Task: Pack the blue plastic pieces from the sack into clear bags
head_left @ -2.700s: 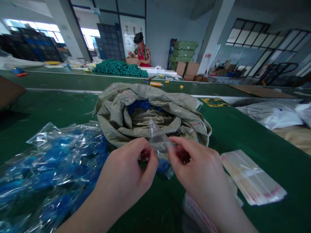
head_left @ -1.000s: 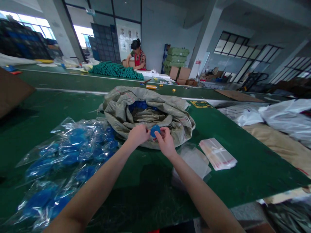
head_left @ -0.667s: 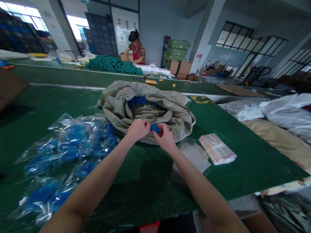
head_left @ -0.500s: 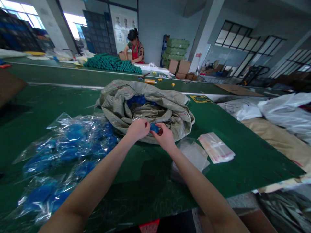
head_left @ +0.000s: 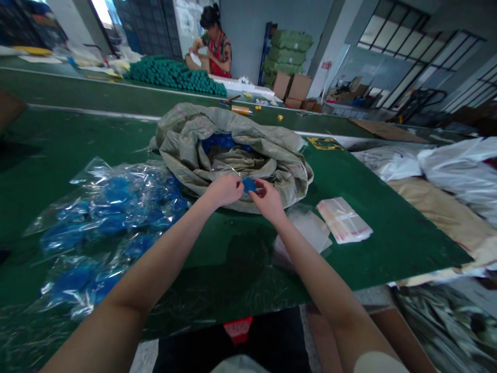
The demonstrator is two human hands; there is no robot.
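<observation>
My left hand [head_left: 224, 189] and my right hand [head_left: 266, 198] meet at the near rim of an open grey woven sack [head_left: 186, 150] on the green table [head_left: 70, 140]. Both hands pinch a small blue round piece [head_left: 249, 184] that sits in a clear plastic bag between the fingertips. More blue pieces [head_left: 222, 141] show inside the sack.
A heap of clear bags with blue pieces [head_left: 112, 212] lies at the left. A stack of flat clear bags [head_left: 344, 220] and loose clear film [head_left: 308, 235] lie at the right. White and tan sacks [head_left: 446, 176] sit at the far right. A person [head_left: 215, 44] works beside green rolls [head_left: 171, 75] behind.
My arms have stretched out from close to my body to the sack's rim, still holding the bagged blue piece. The view has tilted down a little in the last half second.
</observation>
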